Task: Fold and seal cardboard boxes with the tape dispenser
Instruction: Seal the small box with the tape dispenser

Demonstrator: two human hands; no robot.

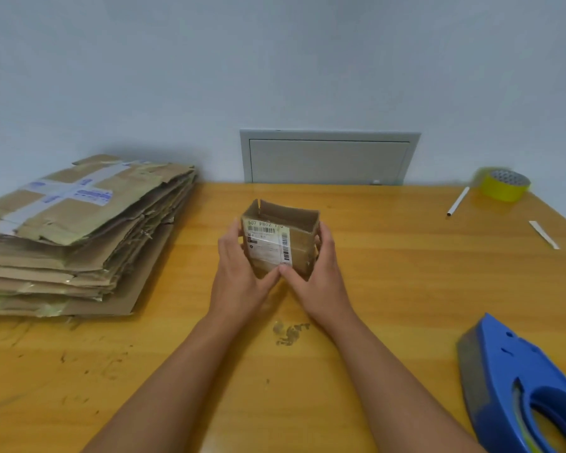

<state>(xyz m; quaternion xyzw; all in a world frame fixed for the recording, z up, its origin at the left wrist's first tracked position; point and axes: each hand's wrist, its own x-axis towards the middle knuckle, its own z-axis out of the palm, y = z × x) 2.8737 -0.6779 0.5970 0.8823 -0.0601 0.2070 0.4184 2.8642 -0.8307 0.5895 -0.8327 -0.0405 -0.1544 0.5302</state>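
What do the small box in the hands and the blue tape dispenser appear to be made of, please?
The small box: brown matte cardboard, judging by its thin raw-edged walls and stuck-on printed label. The tape dispenser: smooth blue body with moulded holes, probably plastic; its grey front edge looks dull, material unclear.

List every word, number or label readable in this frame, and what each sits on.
"507 PB02", then unclear characters: top line of the white shipping label on the small cardboard box.
Barcodes and smaller print on that label: too small to read.
Blue print on the tape across the flattened cardboard stack: blurred, unreadable.
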